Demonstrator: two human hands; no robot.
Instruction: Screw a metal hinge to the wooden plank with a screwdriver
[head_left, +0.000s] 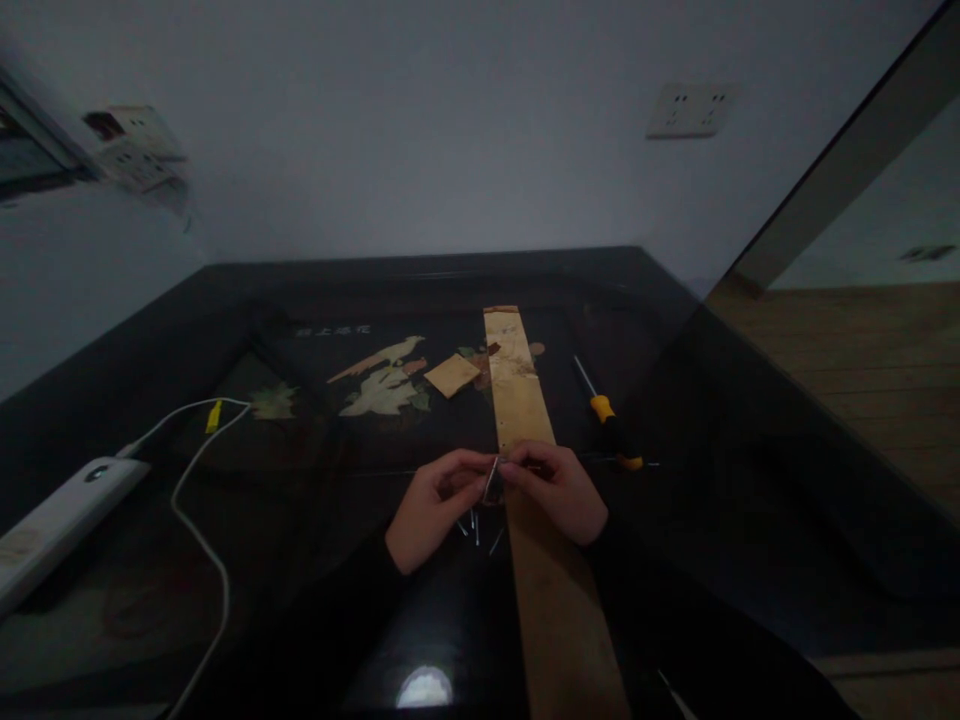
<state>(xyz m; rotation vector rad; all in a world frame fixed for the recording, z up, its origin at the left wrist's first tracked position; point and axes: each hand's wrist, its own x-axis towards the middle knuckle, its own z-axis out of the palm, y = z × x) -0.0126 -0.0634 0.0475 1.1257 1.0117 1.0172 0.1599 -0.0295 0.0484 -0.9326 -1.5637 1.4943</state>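
Observation:
My left hand [439, 500] and my right hand [556, 488] meet at the left edge of a long wooden board [559, 610]. Between their fingertips is a small shiny metal piece [492, 482], pinched from both sides; its exact kind is too small and dark to tell. Several thin silvery screws or nails [475, 526] lie loose on the dark table just below my fingers. My right hand rests over the board, which runs away from me, with small dark holes near its middle.
A screwdriver [600, 405] with a yellow and black handle lies right of the board. Left of it is a square wooden piece [452, 375]. A white power strip [67, 520] with a white cable [196, 530] occupies the left side of the dark table [420, 268], which meets the wall.

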